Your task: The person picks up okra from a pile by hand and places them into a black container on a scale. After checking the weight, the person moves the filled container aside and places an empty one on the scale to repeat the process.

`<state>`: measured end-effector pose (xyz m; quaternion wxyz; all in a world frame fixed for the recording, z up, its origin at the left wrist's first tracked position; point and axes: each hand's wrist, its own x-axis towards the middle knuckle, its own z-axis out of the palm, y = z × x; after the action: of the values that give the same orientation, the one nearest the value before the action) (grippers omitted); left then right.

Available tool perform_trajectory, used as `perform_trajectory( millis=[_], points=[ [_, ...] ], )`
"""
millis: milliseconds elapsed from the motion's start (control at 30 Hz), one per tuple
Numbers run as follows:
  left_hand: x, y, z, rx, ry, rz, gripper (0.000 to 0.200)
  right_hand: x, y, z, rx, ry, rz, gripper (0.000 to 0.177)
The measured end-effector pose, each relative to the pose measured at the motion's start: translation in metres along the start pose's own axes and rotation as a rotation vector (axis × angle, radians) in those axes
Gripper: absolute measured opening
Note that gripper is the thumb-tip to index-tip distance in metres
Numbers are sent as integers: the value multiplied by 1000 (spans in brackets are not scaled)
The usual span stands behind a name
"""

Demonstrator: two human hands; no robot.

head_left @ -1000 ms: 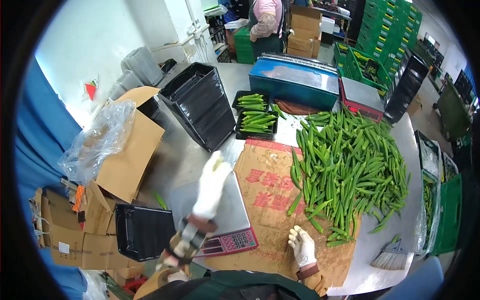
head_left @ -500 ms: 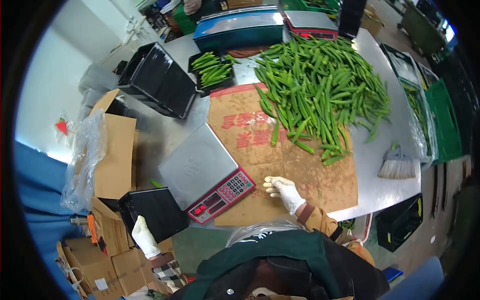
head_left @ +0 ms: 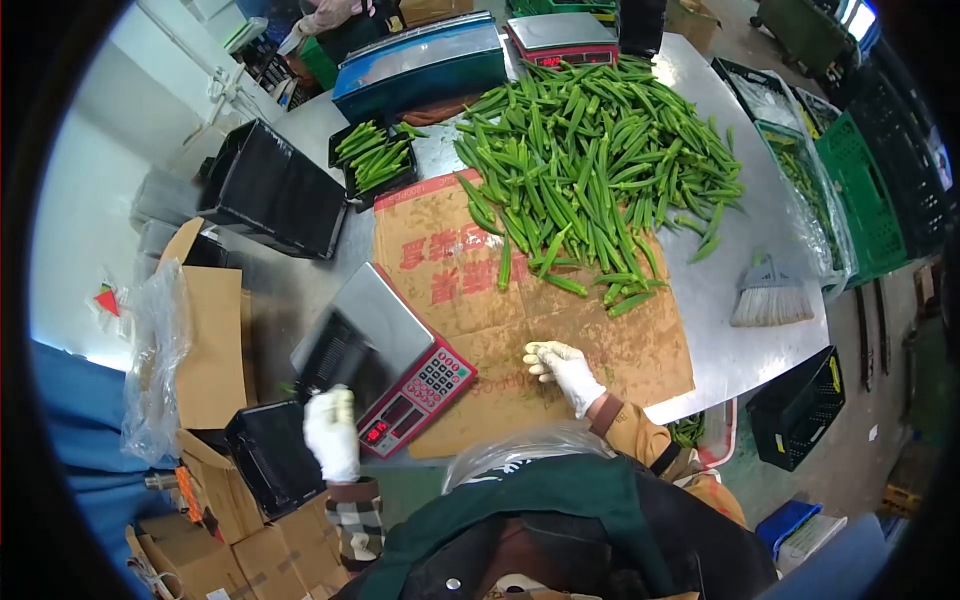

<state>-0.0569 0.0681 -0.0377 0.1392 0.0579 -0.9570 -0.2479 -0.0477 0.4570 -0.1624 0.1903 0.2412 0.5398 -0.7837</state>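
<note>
My left hand (head_left: 332, 435), in a white glove, grips the near edge of a black plastic tray (head_left: 335, 352), its fingers closed on it. The tray is blurred and overlaps the steel plate of a red digital scale (head_left: 415, 395), whose display is lit. Just left of that hand stands another black tray (head_left: 270, 455). My right hand (head_left: 565, 375), gloved in white too, hovers over the brown cardboard sheet (head_left: 490, 385) right of the scale. Its fingers are loosely bent and apart, with nothing in them. Beyond it lies a large heap of okra (head_left: 600, 160).
At the back stand a small black tray of okra (head_left: 372, 160), a blue metal box (head_left: 420, 75) and a second scale (head_left: 565, 38). A tall black bin (head_left: 275, 190) and an open carton (head_left: 210, 340) are left. A brush head (head_left: 770, 300) lies right. Another person's sleeve (head_left: 335, 14) shows behind.
My left hand has moved right, bringing a black tray over the scale, while another tray stays at the left. My right hand stays over the cardboard. The camera view has shifted slightly.
</note>
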Motion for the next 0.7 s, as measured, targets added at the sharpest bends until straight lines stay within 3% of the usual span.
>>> perform_trajectory(
  millis=[67,100,200,267,333,400,467,533,600,667,700],
  points=[
    [-2,-15,18,95,-243,139,16,0,-10,-15,-36,-10,-50,27],
    [1,9,17,174,-263,89,23,7,-10,-30,-20,-22,-94,26],
    [27,69,34,-203,-132,-42,30,20,-40,-72,-86,149,-201,26],
    [51,109,55,-633,-271,-195,36,48,-63,-103,-108,259,-275,30],
    [77,161,83,-774,-426,-237,39,96,-73,-136,-191,396,-532,35],
    [103,180,140,-932,-625,-247,48,133,-101,-157,-309,518,-593,42],
    [129,194,213,-1046,-697,-271,51,181,-110,-180,-387,617,-692,45],
    [152,219,270,-1169,-849,-390,51,202,-133,-187,-394,580,-583,49],
    [167,241,323,-986,-823,-307,60,218,-140,-184,-521,591,-445,54],
    [173,255,368,-909,-757,-263,62,209,-151,-160,-788,742,-435,60],
    [171,270,373,-874,-719,-196,67,212,-155,-153,-677,655,-385,59]
  ],
)
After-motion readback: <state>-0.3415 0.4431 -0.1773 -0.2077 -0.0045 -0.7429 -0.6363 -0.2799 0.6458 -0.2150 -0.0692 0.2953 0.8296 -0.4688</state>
